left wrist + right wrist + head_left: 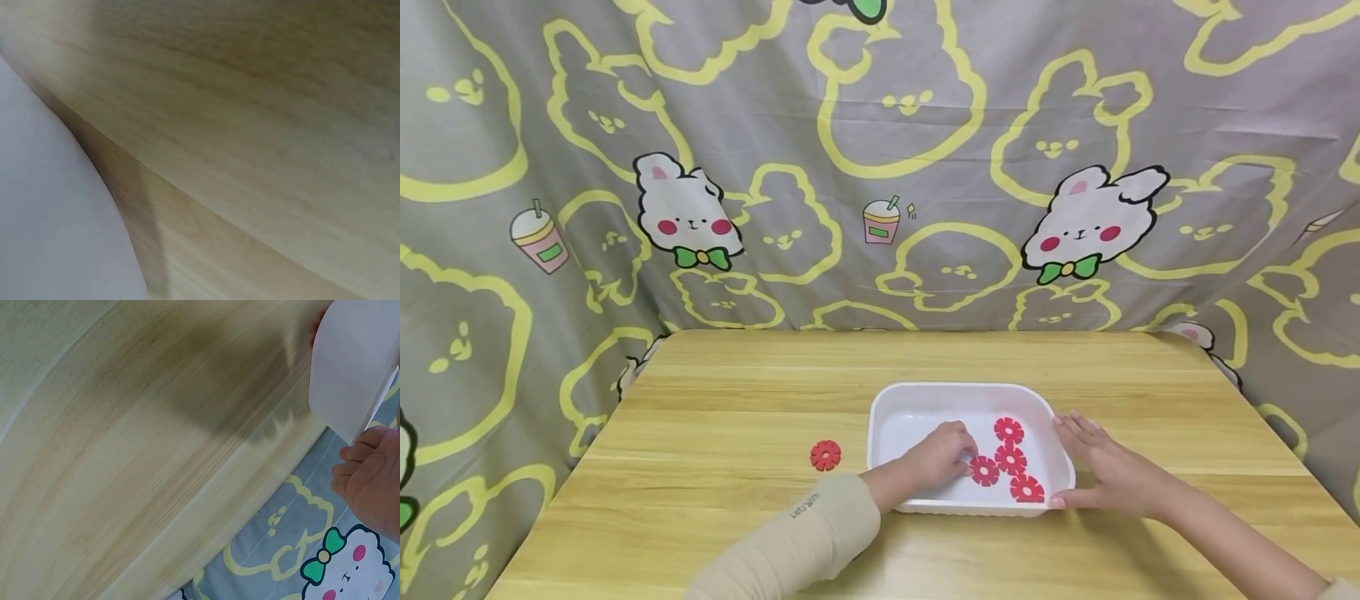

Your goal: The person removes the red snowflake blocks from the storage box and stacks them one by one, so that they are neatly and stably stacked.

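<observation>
A white plastic tray stands on the wooden table. Inside it lie several red notched snowflake discs, grouped toward its right side. My left hand reaches over the near left rim into the tray, fingers bent down beside the leftmost snowflake disc. Whether the fingertips pinch that disc's edge cannot be made out. My right hand rests against the tray's right wall with its fingers extended, the thumb touching the near right corner. In the right wrist view, those fingers meet the white tray wall.
Left of the tray, one more red snowflake disc lies on the table. Behind the table's far edge hangs a grey curtain with cartoon rabbits. The left wrist view holds mostly wood surface and a smooth white surface.
</observation>
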A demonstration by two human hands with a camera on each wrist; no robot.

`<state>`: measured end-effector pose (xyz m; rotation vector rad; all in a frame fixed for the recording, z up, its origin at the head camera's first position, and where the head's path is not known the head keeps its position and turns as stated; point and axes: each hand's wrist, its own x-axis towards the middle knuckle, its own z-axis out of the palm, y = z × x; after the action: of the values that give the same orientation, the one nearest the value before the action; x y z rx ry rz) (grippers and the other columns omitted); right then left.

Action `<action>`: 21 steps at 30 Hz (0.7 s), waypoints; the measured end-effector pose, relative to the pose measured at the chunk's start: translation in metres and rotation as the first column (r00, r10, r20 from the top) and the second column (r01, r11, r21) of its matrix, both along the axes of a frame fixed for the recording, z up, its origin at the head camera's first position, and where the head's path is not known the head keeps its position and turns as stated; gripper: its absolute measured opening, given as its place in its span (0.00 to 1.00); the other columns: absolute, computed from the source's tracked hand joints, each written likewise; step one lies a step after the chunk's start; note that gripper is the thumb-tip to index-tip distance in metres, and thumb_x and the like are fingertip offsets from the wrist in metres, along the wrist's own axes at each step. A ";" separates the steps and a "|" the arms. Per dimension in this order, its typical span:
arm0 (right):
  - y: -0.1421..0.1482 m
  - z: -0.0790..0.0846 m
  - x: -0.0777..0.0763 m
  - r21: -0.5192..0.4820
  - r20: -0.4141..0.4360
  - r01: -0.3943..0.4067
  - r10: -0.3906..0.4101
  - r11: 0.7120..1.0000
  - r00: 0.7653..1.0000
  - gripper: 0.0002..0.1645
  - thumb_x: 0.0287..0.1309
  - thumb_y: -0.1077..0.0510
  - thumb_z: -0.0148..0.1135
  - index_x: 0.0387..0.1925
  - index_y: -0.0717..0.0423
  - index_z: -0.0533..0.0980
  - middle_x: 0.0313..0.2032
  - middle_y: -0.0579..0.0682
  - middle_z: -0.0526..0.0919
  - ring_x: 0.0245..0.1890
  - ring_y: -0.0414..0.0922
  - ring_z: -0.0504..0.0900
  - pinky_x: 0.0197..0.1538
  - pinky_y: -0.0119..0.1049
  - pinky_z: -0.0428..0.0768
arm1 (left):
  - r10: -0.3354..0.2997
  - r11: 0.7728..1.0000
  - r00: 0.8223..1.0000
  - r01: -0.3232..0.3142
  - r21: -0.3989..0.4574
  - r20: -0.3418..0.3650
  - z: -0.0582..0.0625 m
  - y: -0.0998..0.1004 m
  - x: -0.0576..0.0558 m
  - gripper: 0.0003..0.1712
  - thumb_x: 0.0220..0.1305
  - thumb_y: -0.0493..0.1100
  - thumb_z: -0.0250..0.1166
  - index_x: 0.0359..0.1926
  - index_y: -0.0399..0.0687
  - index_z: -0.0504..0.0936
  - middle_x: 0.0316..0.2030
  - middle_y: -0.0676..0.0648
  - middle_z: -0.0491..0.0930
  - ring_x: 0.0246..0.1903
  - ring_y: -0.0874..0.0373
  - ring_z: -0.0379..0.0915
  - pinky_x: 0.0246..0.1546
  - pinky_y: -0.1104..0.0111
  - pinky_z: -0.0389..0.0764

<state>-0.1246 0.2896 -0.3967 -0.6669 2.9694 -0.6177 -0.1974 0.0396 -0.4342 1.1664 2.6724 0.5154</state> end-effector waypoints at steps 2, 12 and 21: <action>0.000 0.000 0.000 0.003 -0.001 0.002 -0.002 1.000 1.000 0.62 0.40 0.33 0.66 0.64 0.73 0.57 0.65 0.71 0.58 0.64 0.71 0.54 0.65 0.23 0.27 | -0.003 1.000 1.000 0.003 -0.016 -0.007 0.000 0.001 0.001 0.11 0.57 0.39 0.65 0.43 0.44 0.83 0.38 0.51 0.78 0.42 0.62 0.72 0.49 0.79 0.73; 0.000 -0.001 0.000 0.001 -0.011 0.001 -0.001 1.000 1.000 0.62 0.40 0.33 0.66 0.64 0.73 0.57 0.65 0.71 0.58 0.64 0.71 0.54 0.59 0.14 0.25 | -0.037 0.999 0.997 0.034 -0.037 -0.073 0.002 -0.002 0.001 0.10 0.59 0.41 0.64 0.41 0.45 0.83 0.36 0.52 0.78 0.38 0.64 0.71 0.44 0.81 0.73; -0.001 -0.001 -0.001 0.000 -0.005 0.003 -0.003 1.000 1.000 0.62 0.40 0.33 0.67 0.64 0.73 0.57 0.65 0.71 0.58 0.64 0.71 0.55 0.69 0.29 0.31 | -0.006 1.000 1.000 0.006 -0.004 -0.012 0.011 -0.015 -0.004 0.10 0.60 0.39 0.62 0.42 0.41 0.83 0.37 0.49 0.81 0.42 0.61 0.75 0.48 0.78 0.74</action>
<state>-0.1252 0.2891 -0.3978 -0.6648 2.9752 -0.6166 -0.2014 0.0245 -0.4229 1.1802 2.6780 0.5035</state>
